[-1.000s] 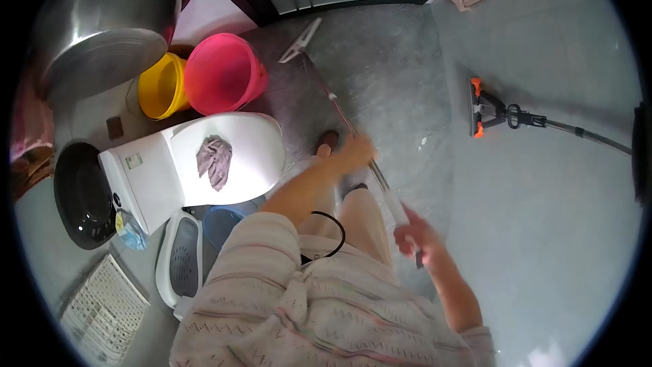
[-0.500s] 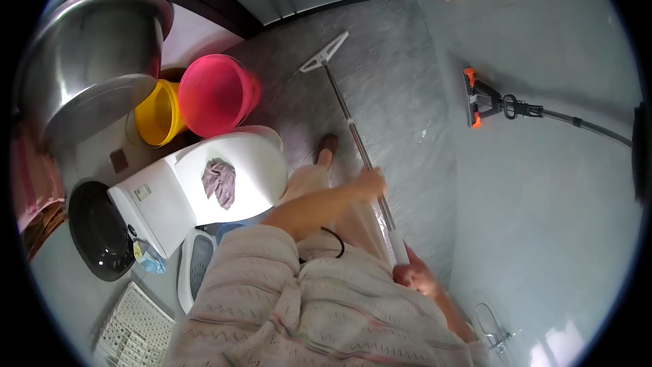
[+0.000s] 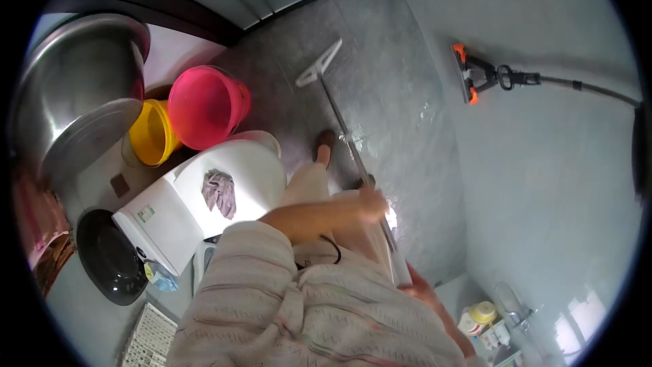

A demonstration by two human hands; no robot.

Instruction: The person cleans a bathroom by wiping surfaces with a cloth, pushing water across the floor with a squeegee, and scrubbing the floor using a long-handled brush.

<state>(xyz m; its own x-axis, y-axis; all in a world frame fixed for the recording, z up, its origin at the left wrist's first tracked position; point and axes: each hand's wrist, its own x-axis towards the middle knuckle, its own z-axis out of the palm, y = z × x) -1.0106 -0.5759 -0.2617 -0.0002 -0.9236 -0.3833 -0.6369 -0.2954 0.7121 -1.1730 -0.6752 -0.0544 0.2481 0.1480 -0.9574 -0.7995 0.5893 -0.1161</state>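
A long-handled floor squeegee (image 3: 345,129) slants across the grey tiles, its white triangular head (image 3: 319,65) resting on the floor near the door. Around the lower part of its metal pole is my left hand (image 3: 372,205), closed and slightly blurred. My right hand (image 3: 418,287) is closed near the white grip (image 3: 401,272) at the pole's top end, by my right hip; some of its fingers are hidden. My brown shoe (image 3: 326,141) stands just left of the pole.
On the left are a white toilet (image 3: 261,170) with a crumpled cloth (image 3: 219,194) on its lid, a pink bucket (image 3: 204,109), a yellow bucket (image 3: 151,134), and a large metal basin (image 3: 85,61). An orange-and-black mop (image 3: 479,76) hangs at the right wall. Wet patches shine on the floor.
The squeegee head has shifted slightly left and down in view, and both hands have come slightly lower with the pole. The view has turned, revealing bottles and a shelf at lower right.
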